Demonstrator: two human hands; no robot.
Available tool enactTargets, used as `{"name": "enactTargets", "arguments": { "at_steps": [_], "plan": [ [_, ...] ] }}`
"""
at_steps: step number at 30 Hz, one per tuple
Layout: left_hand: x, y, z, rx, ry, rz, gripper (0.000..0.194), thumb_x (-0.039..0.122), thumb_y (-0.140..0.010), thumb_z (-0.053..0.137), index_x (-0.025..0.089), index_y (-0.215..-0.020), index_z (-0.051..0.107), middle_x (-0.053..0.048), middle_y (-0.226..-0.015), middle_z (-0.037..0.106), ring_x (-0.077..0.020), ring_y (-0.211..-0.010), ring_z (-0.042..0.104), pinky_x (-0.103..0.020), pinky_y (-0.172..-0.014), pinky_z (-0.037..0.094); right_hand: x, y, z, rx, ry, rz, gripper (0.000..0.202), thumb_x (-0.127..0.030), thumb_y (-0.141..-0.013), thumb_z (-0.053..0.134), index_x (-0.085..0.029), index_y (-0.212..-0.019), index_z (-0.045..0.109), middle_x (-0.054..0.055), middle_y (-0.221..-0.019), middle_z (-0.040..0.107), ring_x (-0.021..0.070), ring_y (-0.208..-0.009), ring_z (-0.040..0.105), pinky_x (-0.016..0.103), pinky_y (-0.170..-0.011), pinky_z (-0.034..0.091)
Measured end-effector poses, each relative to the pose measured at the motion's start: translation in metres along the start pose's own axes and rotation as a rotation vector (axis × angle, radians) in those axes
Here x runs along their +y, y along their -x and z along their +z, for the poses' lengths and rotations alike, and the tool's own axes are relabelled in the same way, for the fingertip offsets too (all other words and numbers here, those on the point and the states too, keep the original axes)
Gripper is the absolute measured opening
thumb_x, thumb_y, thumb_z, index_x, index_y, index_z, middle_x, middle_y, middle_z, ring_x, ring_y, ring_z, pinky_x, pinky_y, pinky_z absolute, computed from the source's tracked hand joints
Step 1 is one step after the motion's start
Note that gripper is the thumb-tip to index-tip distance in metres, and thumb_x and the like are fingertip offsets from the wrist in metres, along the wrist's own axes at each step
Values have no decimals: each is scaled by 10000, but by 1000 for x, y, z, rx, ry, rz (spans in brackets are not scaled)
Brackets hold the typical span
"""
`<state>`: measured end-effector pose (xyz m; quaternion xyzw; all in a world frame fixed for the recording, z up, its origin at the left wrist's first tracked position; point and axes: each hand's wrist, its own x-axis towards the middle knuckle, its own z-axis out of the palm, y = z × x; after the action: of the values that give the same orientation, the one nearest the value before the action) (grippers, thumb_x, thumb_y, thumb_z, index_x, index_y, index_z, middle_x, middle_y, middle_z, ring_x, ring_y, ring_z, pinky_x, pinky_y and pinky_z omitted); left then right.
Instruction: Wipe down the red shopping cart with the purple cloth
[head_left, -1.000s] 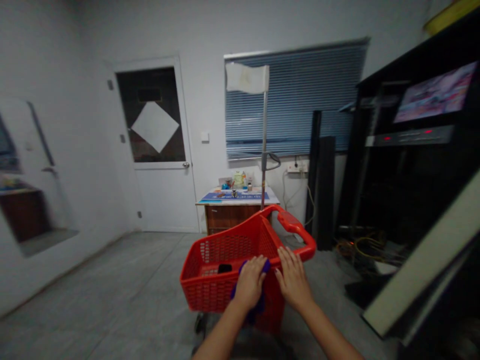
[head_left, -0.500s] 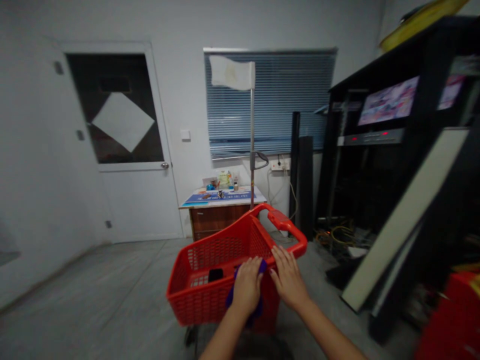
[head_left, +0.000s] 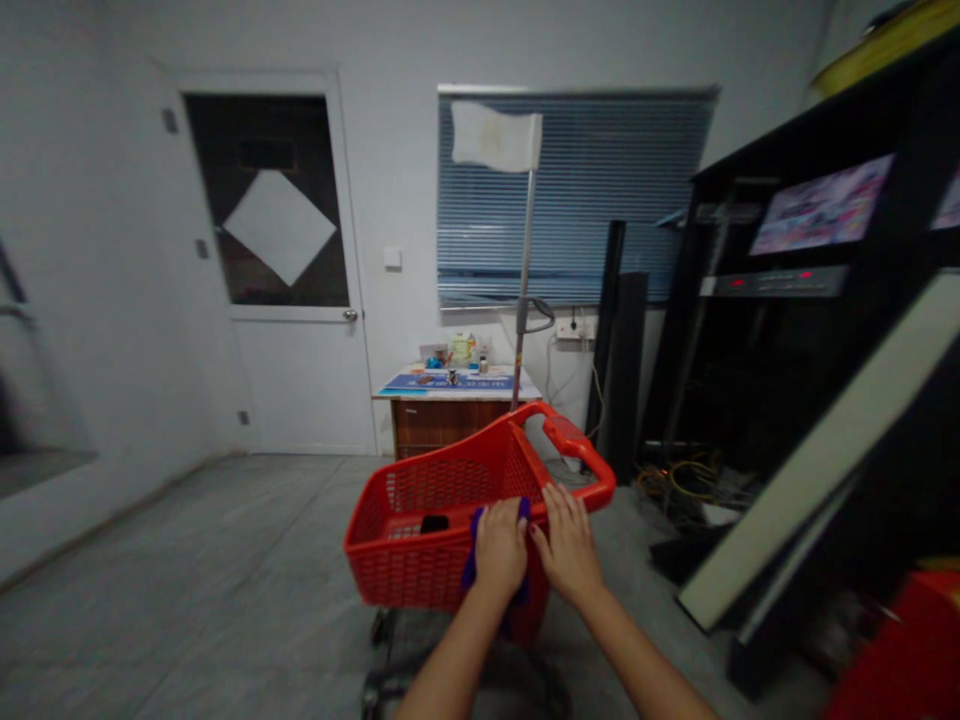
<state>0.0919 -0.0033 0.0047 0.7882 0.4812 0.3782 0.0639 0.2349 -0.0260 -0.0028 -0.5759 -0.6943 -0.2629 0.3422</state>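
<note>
A red plastic shopping cart stands in front of me, its basket to the left and its handle to the right. My left hand is closed on a purple cloth, pressing it against the near rim and side of the basket. Part of the cloth is hidden under that hand. My right hand rests on the rim beside the handle, fingers stretched out and thumb apart, without any cloth. Inside the basket lies a small black object. A pole with a white flag rises behind the cart.
Behind the cart is a small desk with several small items on top. A white door is at the left. To the right, long panels lean by a black rack, with cables on the floor.
The view has turned a little left, so the room sits further right. The cloth and my left hand have moved slightly up the cart's side; my right hand stays by the handle.
</note>
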Motion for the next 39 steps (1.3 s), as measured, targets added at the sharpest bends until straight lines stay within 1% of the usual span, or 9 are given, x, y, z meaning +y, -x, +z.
{"name": "enactTargets", "arguments": {
  "at_steps": [4, 8, 14, 18, 23, 27, 31, 35, 39],
  "plan": [
    [10, -5, 3, -49, 43, 84, 470, 156, -925, 372, 205, -1381, 472, -79, -1406, 525, -235, -1319, 440, -482, -1139, 288, 1, -3, -9, -46, 7, 6, 573, -436, -976, 329, -153, -1474, 326, 113, -1452, 459, 265, -1379, 338, 482, -1125, 263],
    [-1, -1, -2, -38, 55, 117, 422, 176, -938, 384, 212, -1341, 508, -74, -1344, 577, -223, -1261, 492, -475, -1126, 307, 17, -5, -23, -141, 41, -96, 565, -429, -974, 344, -156, -1469, 338, 79, -1489, 418, 229, -1395, 315, 423, -1132, 258],
    [-19, 7, -6, 7, 38, 71, 407, 168, -929, 411, 196, -1317, 527, -82, -1305, 602, -228, -1223, 525, -447, -1092, 360, 31, -3, -24, -16, 85, -6, 577, -409, -970, 346, -123, -1471, 320, 116, -1484, 415, 243, -1412, 269, 449, -1141, 240],
    [-4, 4, 4, 5, 12, 49, 442, 167, -940, 391, 193, -1373, 478, -85, -1386, 545, -248, -1306, 460, -478, -1118, 323, 27, -2, -16, 28, 44, 14, 582, -416, -969, 344, -119, -1469, 311, 138, -1441, 460, 263, -1400, 289, 476, -1137, 245],
    [14, -3, 12, -25, 27, 136, 487, 167, -945, 397, 213, -1430, 400, -63, -1469, 457, -231, -1380, 369, -474, -1147, 286, 31, -2, -15, 41, 0, -5, 565, -373, -973, 343, -140, -1483, 277, 124, -1445, 454, 255, -1396, 293, 483, -1132, 265],
    [-1, 3, 10, -34, 16, 232, 531, 116, -922, 418, 239, -1437, 380, -42, -1483, 441, -205, -1397, 341, -454, -1153, 285, 34, 0, -16, 45, -29, -22, 560, -348, -973, 341, -169, -1497, 251, 108, -1449, 451, 246, -1386, 313, 486, -1124, 285],
    [-15, 6, 9, 9, 10, 202, 534, 103, -913, 427, 248, -1426, 392, -48, -1466, 463, -210, -1396, 345, -473, -1149, 286, 30, 0, -15, 62, -49, -7, 559, -353, -973, 347, -183, -1497, 253, 108, -1444, 458, 262, -1387, 318, 507, -1123, 278],
    [-1, -3, 11, -15, 58, 225, 502, 144, -932, 422, 241, -1423, 397, -59, -1461, 467, -224, -1392, 351, -487, -1133, 308, 25, 0, -15, 67, -56, 4, 532, -345, -973, 347, -173, -1475, 301, 111, -1441, 462, 260, -1384, 323, 499, -1125, 274],
    [11, -8, 12, -20, 106, 281, 472, 152, -933, 431, 233, -1398, 428, -71, -1416, 515, -222, -1321, 445, -477, -1111, 345, 28, -3, -22, 37, -38, 27, 461, -292, -962, 348, -180, -1401, 435, 93, -1389, 525, 245, -1339, 388, 473, -1118, 281]
  ]
}}
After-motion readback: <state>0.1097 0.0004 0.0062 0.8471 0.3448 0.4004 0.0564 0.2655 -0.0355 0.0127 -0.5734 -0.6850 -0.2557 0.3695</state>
